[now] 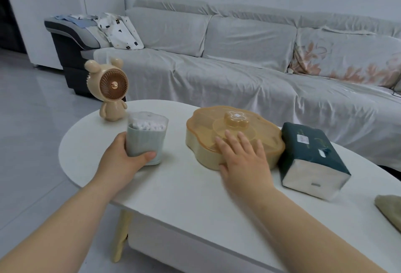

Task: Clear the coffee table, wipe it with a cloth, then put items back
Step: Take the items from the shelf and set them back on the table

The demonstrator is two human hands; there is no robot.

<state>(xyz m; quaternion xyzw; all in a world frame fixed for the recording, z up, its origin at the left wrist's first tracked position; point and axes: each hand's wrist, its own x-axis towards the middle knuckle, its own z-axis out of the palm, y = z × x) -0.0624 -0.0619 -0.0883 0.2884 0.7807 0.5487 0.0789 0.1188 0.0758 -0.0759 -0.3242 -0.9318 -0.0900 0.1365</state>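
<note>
A white oval coffee table (178,188) fills the foreground. My left hand (121,160) grips a pale blue cotton-swab container (146,140) that stands near the table's left side. My right hand (243,160) lies with fingers spread on the front edge of a yellow flower-shaped snack box (236,129) with a clear amber lid. To the right of the box lies a dark green tissue pack (312,157). A beige bear-shaped fan (110,90) stands upright at the table's far left edge. A greenish cloth (390,209) shows at the right edge.
A long sofa under a grey cover (238,73) runs behind the table, with a flowered pillow (347,62) at the right and a patterned bag (121,31) on its left arm. Pale tiled floor (32,110) lies to the left. A white fridge (43,12) stands at the far left.
</note>
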